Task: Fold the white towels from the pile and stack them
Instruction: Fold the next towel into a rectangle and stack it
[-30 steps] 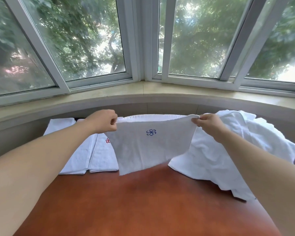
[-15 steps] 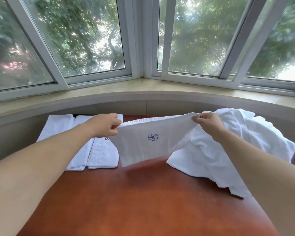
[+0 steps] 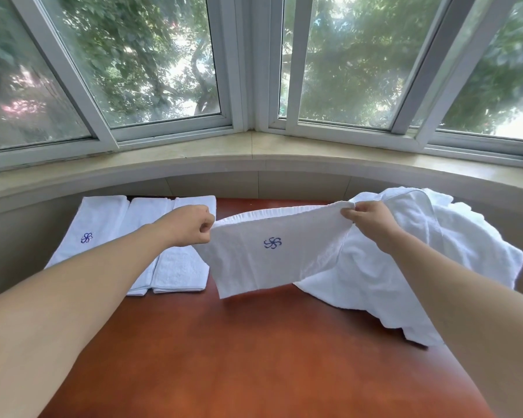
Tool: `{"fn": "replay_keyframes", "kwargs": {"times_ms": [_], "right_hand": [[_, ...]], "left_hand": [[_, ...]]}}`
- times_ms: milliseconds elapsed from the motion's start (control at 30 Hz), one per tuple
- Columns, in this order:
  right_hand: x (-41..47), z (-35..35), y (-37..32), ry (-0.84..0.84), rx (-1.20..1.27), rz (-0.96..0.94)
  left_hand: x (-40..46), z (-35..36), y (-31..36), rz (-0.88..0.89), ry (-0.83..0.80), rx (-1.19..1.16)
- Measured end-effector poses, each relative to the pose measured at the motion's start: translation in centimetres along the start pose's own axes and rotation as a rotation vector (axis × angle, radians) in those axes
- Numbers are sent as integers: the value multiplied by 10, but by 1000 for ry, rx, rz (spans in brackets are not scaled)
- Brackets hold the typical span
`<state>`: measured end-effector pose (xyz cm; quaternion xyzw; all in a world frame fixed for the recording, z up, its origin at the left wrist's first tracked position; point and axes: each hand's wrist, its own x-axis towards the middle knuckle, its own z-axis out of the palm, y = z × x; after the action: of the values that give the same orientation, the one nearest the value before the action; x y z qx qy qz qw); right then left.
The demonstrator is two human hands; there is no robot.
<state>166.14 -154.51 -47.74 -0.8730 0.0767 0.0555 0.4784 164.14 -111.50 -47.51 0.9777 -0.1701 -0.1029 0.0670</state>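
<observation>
Towel [image 3: 269, 260] now lower, hem nearing tabletop [image 3: 254, 357]. Left hand [image 3: 191, 226] and right hand [image 3: 366, 217] pinch its top corners, holding it stretched mid-air. Folded towels [image 3: 109, 224] lie left; unfolded pile [image 3: 435, 251] right. Task partway: several folded, pile remains.

The left hand [image 3: 194, 226] and the right hand [image 3: 367, 220] each pinched a top corner of a white towel [image 3: 272, 260] held above the brown table [image 3: 239, 357]. Folded towels [image 3: 175, 267] lay at left, and the loose pile [image 3: 435, 251] at right under the window sill [image 3: 254, 152].
</observation>
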Motion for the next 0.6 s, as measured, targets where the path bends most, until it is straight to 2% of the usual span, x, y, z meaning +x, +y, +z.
{"fn": "replay_keyframes", "kwargs": {"times_ms": [167,600], "right_hand": [[0,0,2,14,-13,14],[2,0,-1,7,-56,-15]], "left_hand": [[3,7,2,-15,23,8],[5,18,5,-1,-56,56]]}}
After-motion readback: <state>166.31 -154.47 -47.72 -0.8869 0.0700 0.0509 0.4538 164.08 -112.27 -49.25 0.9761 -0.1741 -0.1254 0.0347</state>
